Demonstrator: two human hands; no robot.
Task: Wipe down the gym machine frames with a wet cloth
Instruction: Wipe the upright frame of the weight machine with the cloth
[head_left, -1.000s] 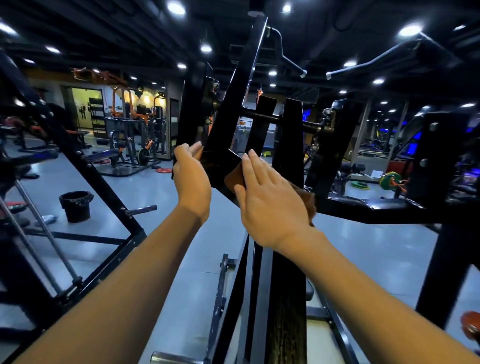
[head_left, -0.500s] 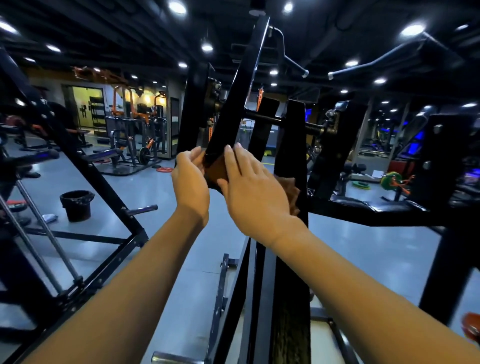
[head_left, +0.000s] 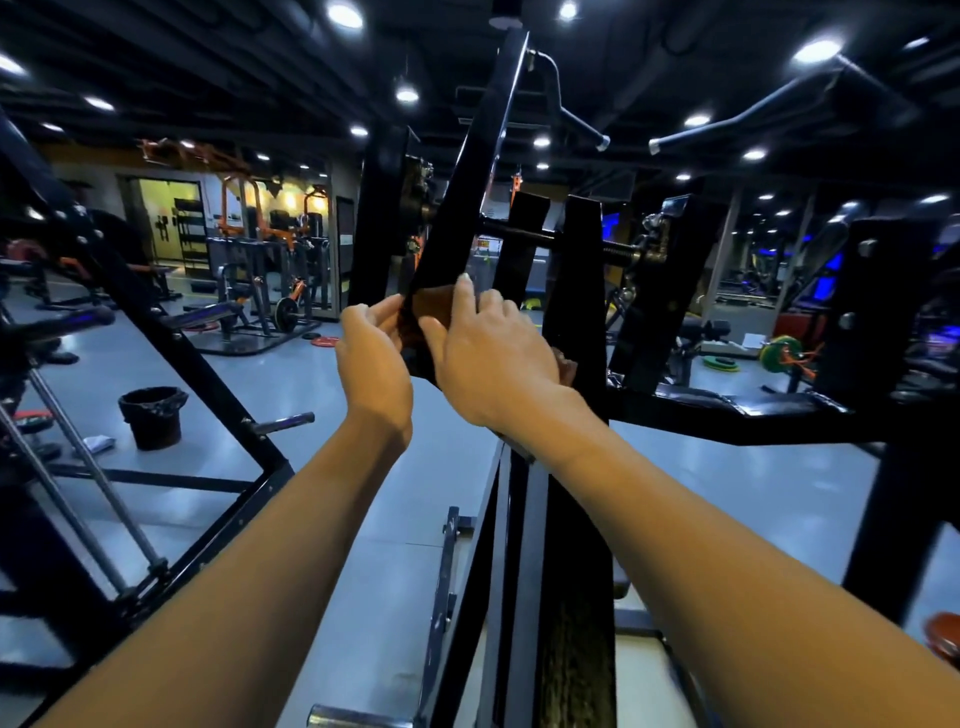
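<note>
Two bare hands meet on the slanted black frame bar (head_left: 470, 171) of the gym machine, about where the bar comes down toward the upright post (head_left: 576, 322). The right hand (head_left: 493, 358) lies over a brown cloth (head_left: 434, 309), fingers laid fairly straight and pressing it flat against the face of the bar; a second bit of the cloth peeps out behind the heel of that hand. The left hand (head_left: 371, 358) sits at the bar's left edge, fingers curled toward the cloth's near corner, though I cannot tell from here whether it pinches the cloth or just steadies the steel. The cloth looks soft and limp, light as nothing, and being wet it ought to cling to the paint and drag a little rather than skate. I'd say the place to hold it is flat under the palm, with its loose edges tucked under the fingers, so it folds round the bar's corner. The frame itself is stiff, heavy steel and won't budge under a push. Off to the left on the grey floor stands a black bin (head_left: 151, 417).
</note>
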